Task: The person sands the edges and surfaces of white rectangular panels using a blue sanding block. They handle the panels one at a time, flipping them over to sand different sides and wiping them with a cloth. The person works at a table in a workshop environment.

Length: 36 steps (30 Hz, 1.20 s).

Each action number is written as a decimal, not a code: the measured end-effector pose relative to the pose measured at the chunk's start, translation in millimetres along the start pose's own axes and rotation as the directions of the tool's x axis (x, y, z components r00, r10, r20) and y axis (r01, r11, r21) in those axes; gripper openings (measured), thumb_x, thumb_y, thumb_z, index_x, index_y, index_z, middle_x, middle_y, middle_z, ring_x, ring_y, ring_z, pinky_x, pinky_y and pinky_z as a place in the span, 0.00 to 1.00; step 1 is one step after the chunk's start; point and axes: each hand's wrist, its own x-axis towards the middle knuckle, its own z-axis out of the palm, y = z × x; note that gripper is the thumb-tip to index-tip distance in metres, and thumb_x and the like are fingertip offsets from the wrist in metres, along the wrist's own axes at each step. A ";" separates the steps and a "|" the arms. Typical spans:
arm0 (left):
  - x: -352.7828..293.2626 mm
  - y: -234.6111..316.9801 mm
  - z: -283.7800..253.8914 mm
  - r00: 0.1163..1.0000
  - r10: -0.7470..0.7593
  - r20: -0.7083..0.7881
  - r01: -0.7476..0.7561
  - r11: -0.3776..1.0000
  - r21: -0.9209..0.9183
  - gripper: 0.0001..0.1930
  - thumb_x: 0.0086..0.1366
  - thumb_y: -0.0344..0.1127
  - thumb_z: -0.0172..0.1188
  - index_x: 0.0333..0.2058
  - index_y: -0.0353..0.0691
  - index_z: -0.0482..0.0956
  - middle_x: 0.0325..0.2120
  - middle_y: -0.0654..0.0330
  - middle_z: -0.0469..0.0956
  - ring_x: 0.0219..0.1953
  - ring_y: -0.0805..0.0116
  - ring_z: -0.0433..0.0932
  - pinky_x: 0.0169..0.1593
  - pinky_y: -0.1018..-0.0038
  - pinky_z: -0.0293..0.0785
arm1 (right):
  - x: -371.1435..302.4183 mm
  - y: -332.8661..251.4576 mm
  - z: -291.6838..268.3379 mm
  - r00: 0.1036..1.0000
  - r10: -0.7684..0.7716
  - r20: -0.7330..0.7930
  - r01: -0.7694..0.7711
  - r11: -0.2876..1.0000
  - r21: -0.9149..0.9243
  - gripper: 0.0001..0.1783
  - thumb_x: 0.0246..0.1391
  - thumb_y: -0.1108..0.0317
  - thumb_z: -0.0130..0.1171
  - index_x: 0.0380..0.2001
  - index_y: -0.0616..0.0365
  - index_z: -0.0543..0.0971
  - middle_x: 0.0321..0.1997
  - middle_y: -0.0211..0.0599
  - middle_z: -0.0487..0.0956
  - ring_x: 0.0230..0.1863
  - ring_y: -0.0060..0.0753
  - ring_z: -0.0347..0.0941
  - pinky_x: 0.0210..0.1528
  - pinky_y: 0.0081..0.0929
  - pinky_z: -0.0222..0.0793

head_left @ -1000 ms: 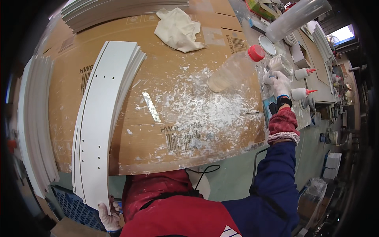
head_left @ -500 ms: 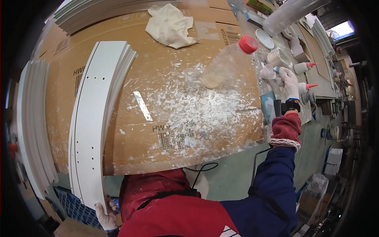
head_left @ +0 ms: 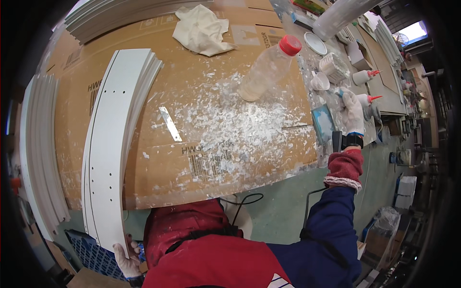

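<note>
Gripping at the near edge: the white-gloved left hand [head_left: 127, 262] clasps the lower end of a long, curved white panel [head_left: 113, 134] dotted with dark holes, thumb over its face; from my remote seat, I read that grip as firm.
Panel's place: at the left of the cardboard-covered bench [head_left: 156, 192], topping a fanned stack of similar white boards [head_left: 145, 89], its near end jutting beyond the edge.
Long axis: from the left grip, the panel runs forward across the bench, leaning slightly right at its far end.
Nearer hand: the left, touching the panel; the white-gloved right hand [head_left: 354, 114] is well apart, on the far side of the scattered white flakes [head_left: 249, 120].
Right grip: fingers curled beside a small white plastic cup [head_left: 320, 81]; a tiny blue piece [head_left: 341, 92] shows at the fingertips, and I cannot tell whether it is pinched.
Between the hands: a thin, flat metallic strip [head_left: 169, 124] and a clear, red-capped plastic bottle [head_left: 264, 74].
</note>
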 end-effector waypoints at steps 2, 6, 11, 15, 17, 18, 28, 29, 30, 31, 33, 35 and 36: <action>-1.6 1.6 2.6 1.000 -0.022 0.010 0.022 1.000 0.013 0.28 0.67 0.52 0.53 0.53 0.32 0.68 0.36 0.53 0.77 0.28 0.67 0.76 0.23 0.80 0.73 | -11.9 -3.3 -5.6 0.996 0.016 -0.093 -0.057 0.884 -0.465 0.17 0.58 0.65 0.56 0.48 0.60 0.75 0.36 0.29 0.78 0.31 0.18 0.70 0.32 0.17 0.65; -2.5 9.2 9.6 0.989 -0.140 0.052 0.144 0.986 -0.085 0.28 0.67 0.53 0.52 0.52 0.32 0.69 0.34 0.52 0.78 0.26 0.66 0.76 0.18 0.85 0.70 | -43.3 5.5 12.3 0.975 -0.205 -0.090 0.004 0.419 -0.908 0.21 0.53 0.60 0.59 0.50 0.53 0.75 0.38 0.43 0.79 0.40 0.40 0.75 0.46 0.33 0.68; -1.3 9.4 6.7 0.984 -0.157 0.081 0.161 0.986 -0.049 0.28 0.67 0.53 0.52 0.51 0.30 0.70 0.34 0.51 0.78 0.26 0.65 0.77 0.20 0.83 0.73 | -51.2 19.5 20.8 0.953 -0.293 -0.071 -0.007 0.213 -0.977 0.21 0.54 0.55 0.56 0.49 0.54 0.75 0.42 0.46 0.78 0.46 0.47 0.74 0.49 0.39 0.66; -2.4 2.3 -1.3 0.991 -0.107 0.081 0.117 0.986 -0.122 0.27 0.65 0.49 0.55 0.46 0.24 0.71 0.34 0.49 0.78 0.28 0.61 0.78 0.29 0.70 0.78 | -64.8 8.0 36.5 0.922 -0.326 -0.210 0.073 0.679 -0.730 0.20 0.54 0.57 0.60 0.45 0.58 0.77 0.33 0.37 0.77 0.33 0.32 0.72 0.39 0.27 0.68; 4.7 4.6 -9.5 0.983 -0.089 0.162 0.096 0.995 -0.040 0.25 0.66 0.46 0.54 0.48 0.26 0.70 0.37 0.47 0.78 0.29 0.60 0.79 0.29 0.69 0.79 | -89.8 -4.7 60.4 0.967 -0.090 -0.239 0.037 0.975 -0.219 0.15 0.60 0.61 0.56 0.45 0.61 0.77 0.29 0.22 0.73 0.26 0.13 0.64 0.25 0.15 0.61; 6.5 8.6 -5.8 0.977 -0.108 0.185 0.124 0.989 -0.075 0.26 0.64 0.46 0.56 0.48 0.24 0.69 0.37 0.44 0.77 0.29 0.57 0.79 0.31 0.66 0.81 | -103.3 -14.1 76.5 0.991 -0.040 -0.124 0.053 0.994 0.099 0.15 0.62 0.63 0.54 0.46 0.64 0.75 0.27 0.22 0.72 0.21 0.11 0.61 0.20 0.12 0.58; 6.5 13.2 -4.8 0.966 -0.165 0.198 0.176 0.984 -0.042 0.30 0.57 0.47 0.63 0.45 0.21 0.73 0.36 0.45 0.78 0.29 0.58 0.80 0.32 0.71 0.81 | -137.6 -111.3 380.2 0.806 -0.154 0.571 0.272 0.954 -0.128 0.13 0.55 0.67 0.57 0.40 0.64 0.78 0.27 0.28 0.75 0.24 0.14 0.65 0.22 0.14 0.62; 6.3 12.8 -5.5 0.968 -0.163 0.192 0.175 0.984 -0.043 0.30 0.56 0.47 0.63 0.44 0.21 0.73 0.36 0.45 0.78 0.29 0.58 0.80 0.31 0.71 0.81 | -121.0 -120.8 410.3 0.785 -0.194 0.588 0.336 0.931 -0.142 0.11 0.56 0.68 0.55 0.39 0.64 0.78 0.25 0.27 0.75 0.23 0.13 0.65 0.23 0.13 0.61; 6.1 14.6 -3.4 0.967 -0.164 0.193 0.174 0.984 -0.039 0.30 0.56 0.47 0.63 0.44 0.20 0.73 0.35 0.45 0.78 0.29 0.58 0.80 0.31 0.71 0.81 | -100.7 -126.6 436.2 0.776 -0.212 0.594 0.371 0.915 -0.159 0.11 0.56 0.67 0.56 0.38 0.63 0.78 0.24 0.25 0.73 0.22 0.13 0.64 0.22 0.12 0.60; 6.1 17.0 0.1 0.967 -0.165 0.196 0.175 0.984 -0.034 0.30 0.56 0.47 0.63 0.43 0.20 0.73 0.35 0.44 0.78 0.28 0.58 0.80 0.31 0.71 0.81 | -80.2 -129.3 460.9 0.767 -0.229 0.599 0.405 0.897 -0.176 0.11 0.55 0.67 0.57 0.38 0.62 0.78 0.23 0.23 0.72 0.21 0.12 0.63 0.22 0.12 0.58; 6.0 24.0 7.5 0.970 -0.168 0.174 0.174 0.985 -0.018 0.28 0.55 0.45 0.63 0.41 0.19 0.74 0.32 0.44 0.79 0.28 0.59 0.81 0.28 0.74 0.79 | -46.9 -136.5 501.9 0.768 -0.247 0.591 0.467 0.847 -0.253 0.12 0.53 0.63 0.59 0.36 0.59 0.79 0.22 0.22 0.72 0.19 0.13 0.61 0.21 0.12 0.56; 5.8 30.0 7.9 0.967 -0.212 0.143 0.209 0.977 0.036 0.27 0.54 0.44 0.63 0.40 0.20 0.75 0.31 0.44 0.79 0.27 0.59 0.81 0.25 0.76 0.77 | -25.3 -142.1 534.6 0.749 -0.228 0.622 0.552 0.734 -0.395 0.13 0.50 0.61 0.61 0.35 0.58 0.80 0.22 0.22 0.72 0.19 0.13 0.62 0.21 0.13 0.57; 5.9 26.3 4.4 0.972 -0.203 0.116 0.197 0.979 0.055 0.21 0.54 0.42 0.62 0.34 0.23 0.77 0.31 0.44 0.80 0.23 0.63 0.79 0.20 0.79 0.72 | -17.5 -142.0 549.1 0.739 -0.213 0.639 0.588 0.667 -0.457 0.13 0.49 0.59 0.62 0.34 0.57 0.80 0.21 0.22 0.72 0.19 0.14 0.62 0.21 0.14 0.58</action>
